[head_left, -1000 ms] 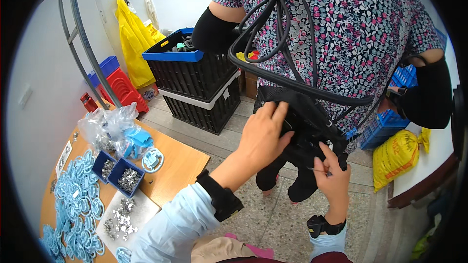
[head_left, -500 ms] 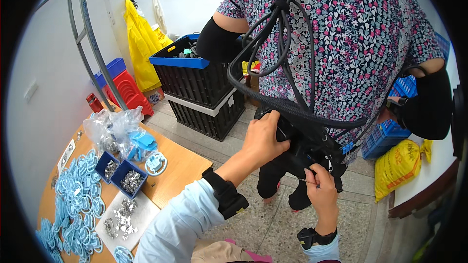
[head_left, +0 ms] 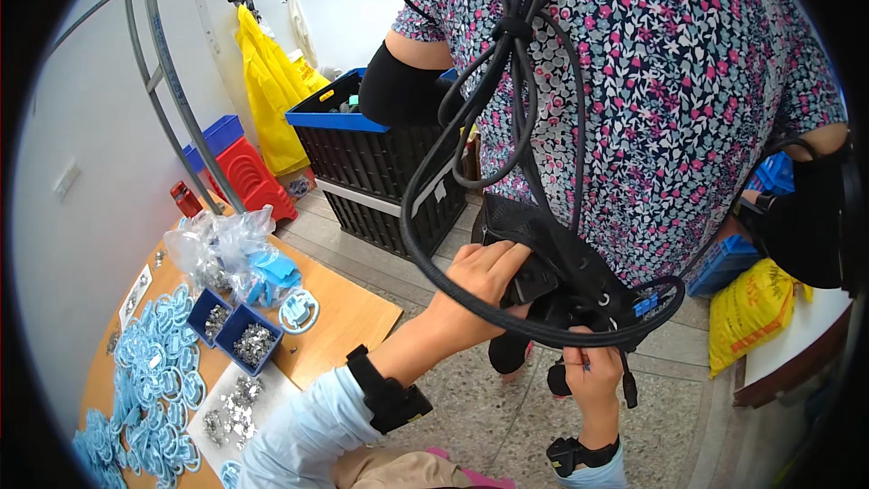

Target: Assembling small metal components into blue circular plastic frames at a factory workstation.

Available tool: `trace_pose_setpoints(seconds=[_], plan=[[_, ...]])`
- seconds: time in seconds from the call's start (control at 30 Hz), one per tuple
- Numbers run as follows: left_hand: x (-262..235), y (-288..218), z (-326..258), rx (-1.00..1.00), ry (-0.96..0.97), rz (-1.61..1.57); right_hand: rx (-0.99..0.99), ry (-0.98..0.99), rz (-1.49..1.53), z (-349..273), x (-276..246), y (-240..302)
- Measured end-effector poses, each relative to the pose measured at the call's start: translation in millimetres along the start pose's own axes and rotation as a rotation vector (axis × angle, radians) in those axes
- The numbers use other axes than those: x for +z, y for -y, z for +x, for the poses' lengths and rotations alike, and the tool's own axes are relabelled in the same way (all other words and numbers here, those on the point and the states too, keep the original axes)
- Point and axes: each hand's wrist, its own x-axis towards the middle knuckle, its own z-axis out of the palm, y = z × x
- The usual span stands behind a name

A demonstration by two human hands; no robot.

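In front of me a person in a floral shirt [head_left: 670, 109] stands with their back turned, wearing a black waist bag [head_left: 579, 258]. My left hand [head_left: 480, 285] grips the left side of that bag, its fingers curled over the edge. Just below the bag's right part is my right hand [head_left: 590, 371], its fingers pinched together. Something small and thin is between them, too little of it showing to name. A bundled black cable [head_left: 516, 32] hangs down the person's back, and one thick loop passes in front of the bag and close above my right hand.
A wooden table [head_left: 348, 321] at left holds light-blue plastic rings [head_left: 158, 353], blue bins [head_left: 253, 344] of small metal parts and clear plastic bags [head_left: 217, 244]. Stacked black crates [head_left: 380, 181] stand behind it. A yellow sack [head_left: 751, 317] lies at right.
The black cable loop has dropped lower across the bag's front. My left hand has shifted slightly down and left on the bag; my right hand has moved a little lower, still pinched.
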Motion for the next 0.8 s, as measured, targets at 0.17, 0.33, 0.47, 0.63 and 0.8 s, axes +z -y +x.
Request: trace_pose_setpoints(seconds=[0.17, 0.33, 0.47, 0.63, 0.8], plan=[[0, 20, -6, -0.146, -0.091, -0.143, -0.058, 0.018, 0.027, -3, 6, 0], [-3, 12, 2, -0.311, -0.111, -0.178, -0.069, 0.024, 0.024, -9, 8, 4], [-11, 11, 12, -0.485, -0.016, -0.163, -0.063, 0.031, 0.048, -11, 9, 7], [-7, 16, -6, -0.307, -0.108, -0.195, -0.138, -0.008, 0.019, -9, 16, 5], [-9, 16, -17, -0.244, -0.113, -0.155, -0.057, -0.007, 0.045, -7, 13, 10]])
